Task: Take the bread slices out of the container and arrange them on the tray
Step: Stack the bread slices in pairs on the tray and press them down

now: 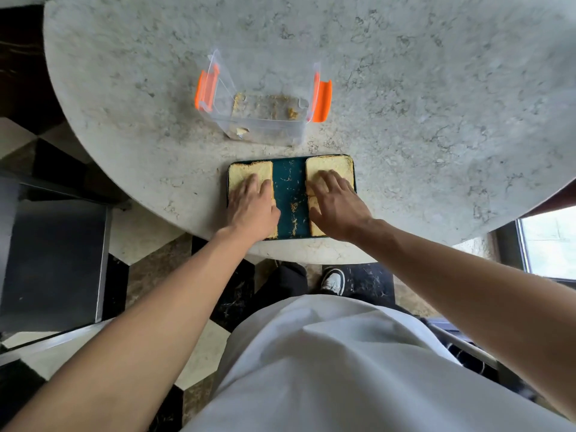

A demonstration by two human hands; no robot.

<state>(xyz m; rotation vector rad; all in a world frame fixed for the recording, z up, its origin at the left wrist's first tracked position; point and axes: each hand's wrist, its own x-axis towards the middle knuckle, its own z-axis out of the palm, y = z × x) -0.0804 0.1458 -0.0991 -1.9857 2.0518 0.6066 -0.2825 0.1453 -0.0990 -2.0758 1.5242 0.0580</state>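
A dark teal tray (pixel 290 182) lies at the near edge of the round marble table. Bread slices lie in two columns on it: the left column (pixel 246 173) and the right column (pixel 333 165). My left hand (pixel 251 207) rests flat on the left slices, fingers spread. On the right slices my right hand (pixel 338 204) lies flat the same way. Neither hand grips anything. Crumbs litter the bare strip between the columns. Behind the tray stands the clear plastic container (pixel 265 120) with orange clips, holding only crumbs and small bread bits.
The marble table (pixel 436 104) stretches far and to both sides of the container. Its curved edge runs just below the tray. A dark chair or cabinet (pixel 53 260) stands at the left on the chequered floor, and a window (pixel 548 241) is low at the right.
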